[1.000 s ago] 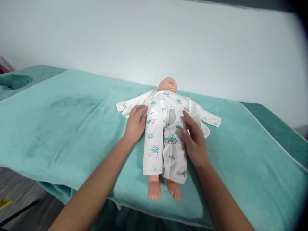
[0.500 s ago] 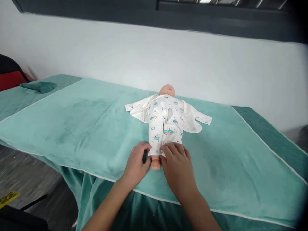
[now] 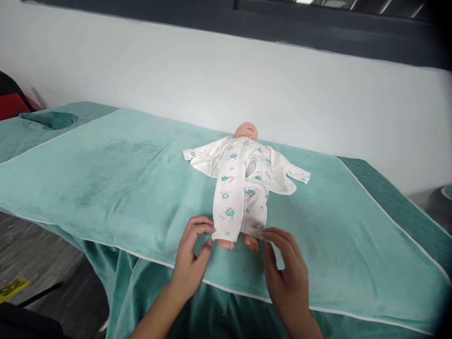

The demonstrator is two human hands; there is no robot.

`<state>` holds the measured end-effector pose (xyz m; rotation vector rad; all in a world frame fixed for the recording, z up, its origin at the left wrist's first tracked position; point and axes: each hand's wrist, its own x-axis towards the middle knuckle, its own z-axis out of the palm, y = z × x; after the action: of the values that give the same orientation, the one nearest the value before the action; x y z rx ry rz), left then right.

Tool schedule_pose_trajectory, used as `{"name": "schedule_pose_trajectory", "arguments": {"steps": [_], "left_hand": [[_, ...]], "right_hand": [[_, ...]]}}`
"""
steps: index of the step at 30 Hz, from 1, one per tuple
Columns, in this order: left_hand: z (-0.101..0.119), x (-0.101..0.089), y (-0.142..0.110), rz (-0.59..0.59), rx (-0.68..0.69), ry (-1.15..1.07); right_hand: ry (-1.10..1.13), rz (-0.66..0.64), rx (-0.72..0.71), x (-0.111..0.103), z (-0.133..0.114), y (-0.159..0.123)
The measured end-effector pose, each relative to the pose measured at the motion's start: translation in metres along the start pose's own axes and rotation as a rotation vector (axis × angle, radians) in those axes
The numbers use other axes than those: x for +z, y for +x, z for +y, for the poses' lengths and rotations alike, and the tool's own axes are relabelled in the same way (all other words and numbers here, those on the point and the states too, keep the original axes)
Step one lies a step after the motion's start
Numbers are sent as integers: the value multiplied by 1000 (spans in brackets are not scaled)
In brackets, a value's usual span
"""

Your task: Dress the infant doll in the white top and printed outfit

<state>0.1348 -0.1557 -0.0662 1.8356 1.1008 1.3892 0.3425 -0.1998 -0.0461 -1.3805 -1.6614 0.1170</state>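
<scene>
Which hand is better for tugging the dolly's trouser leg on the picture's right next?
Probably the right hand: it's at the lower end of that trouser leg, while the left hand is across by the other trouser leg.

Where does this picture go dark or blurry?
In the head view, the right-hand corners fade to black; in the same view, the floor at lower left looks smeared, while the printed white trousers look clearer.
</scene>
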Motion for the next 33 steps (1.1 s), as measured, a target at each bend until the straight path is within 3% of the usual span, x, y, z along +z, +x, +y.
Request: {"name": "schedule_pose_trajectory", "arguments": {"steps": [3, 6, 9, 12, 18, 23, 29, 33], "left_hand": [[16, 6, 8, -41, 135, 135], [31, 20, 19, -189, 257, 321], [37, 35, 29, -316, 264, 515], [40, 44, 36, -387, 232, 633], [48, 46, 38, -383, 203, 487], [45, 47, 34, -361, 206, 391], [43, 55, 33, -342, 160, 319], [44, 57, 33, -289, 100, 302]], "right_hand": [[-58, -9, 179, 3, 24, -9], [-120, -89, 209, 14, 39, -9], [-123, -82, 217, 21, 42, 0], [33, -52, 202, 18, 33, 9], [148, -18, 24, -1, 15, 11], [213, -82, 100, -2, 19, 12], [232, -51, 334, 5, 10, 20], [203, -102, 267, 2, 2, 26]]}}
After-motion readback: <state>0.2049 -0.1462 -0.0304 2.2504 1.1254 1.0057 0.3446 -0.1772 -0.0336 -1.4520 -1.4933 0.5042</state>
